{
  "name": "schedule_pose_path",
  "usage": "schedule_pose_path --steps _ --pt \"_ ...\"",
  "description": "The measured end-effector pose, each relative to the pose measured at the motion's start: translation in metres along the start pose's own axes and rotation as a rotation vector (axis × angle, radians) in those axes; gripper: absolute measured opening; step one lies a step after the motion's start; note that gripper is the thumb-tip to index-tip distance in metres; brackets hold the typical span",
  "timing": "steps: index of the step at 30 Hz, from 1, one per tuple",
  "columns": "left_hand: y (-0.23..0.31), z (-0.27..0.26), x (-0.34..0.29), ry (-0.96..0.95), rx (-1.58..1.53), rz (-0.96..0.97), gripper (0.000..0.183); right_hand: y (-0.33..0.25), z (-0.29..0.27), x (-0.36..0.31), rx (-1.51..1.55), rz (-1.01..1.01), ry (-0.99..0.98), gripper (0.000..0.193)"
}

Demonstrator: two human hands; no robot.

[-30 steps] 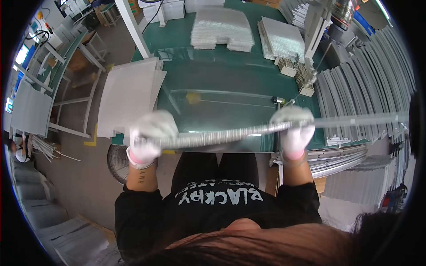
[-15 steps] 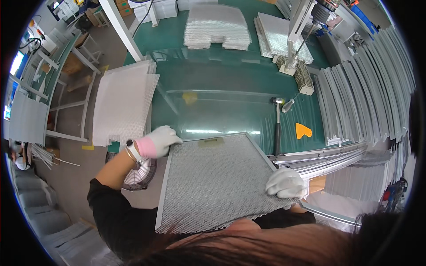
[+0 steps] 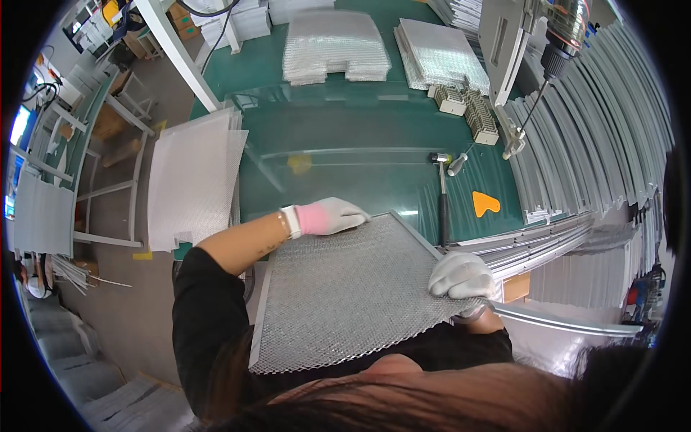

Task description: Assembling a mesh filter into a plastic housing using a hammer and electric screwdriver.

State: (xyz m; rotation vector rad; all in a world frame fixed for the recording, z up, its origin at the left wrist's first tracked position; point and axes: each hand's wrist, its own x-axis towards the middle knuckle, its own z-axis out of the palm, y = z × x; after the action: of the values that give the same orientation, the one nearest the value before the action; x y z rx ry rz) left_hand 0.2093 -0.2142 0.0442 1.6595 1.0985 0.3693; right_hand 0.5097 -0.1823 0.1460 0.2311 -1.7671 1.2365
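A green-topped bench (image 3: 331, 129) fills the middle, its glossy surface catching a pale streak of light (image 3: 408, 212); a white post (image 3: 176, 54) rises at its far left. Across the grey floor (image 3: 144, 309), marked with yellow tape (image 3: 142, 256), stands a second bench (image 3: 92, 128) on a white frame (image 3: 134, 194). Bright screens (image 3: 19, 125) glow along the left edge, and brown cartons (image 3: 188, 32) sit farther back.

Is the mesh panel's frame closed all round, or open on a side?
Open: the mesh panel shows bare, jagged mesh along its near edge.
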Motion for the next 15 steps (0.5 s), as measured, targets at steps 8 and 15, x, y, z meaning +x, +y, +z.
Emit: schedule_pose_path --steps 8,15 --pt "0.042 -0.008 -0.152 0.500 -0.728 0.865 0.060 0.048 -0.016 0.076 -0.221 0.111 0.082 0.035" --pt "0.076 0.009 -0.137 1.693 -0.276 0.514 0.020 0.074 -0.006 0.104 -0.154 0.102 0.158 0.011"
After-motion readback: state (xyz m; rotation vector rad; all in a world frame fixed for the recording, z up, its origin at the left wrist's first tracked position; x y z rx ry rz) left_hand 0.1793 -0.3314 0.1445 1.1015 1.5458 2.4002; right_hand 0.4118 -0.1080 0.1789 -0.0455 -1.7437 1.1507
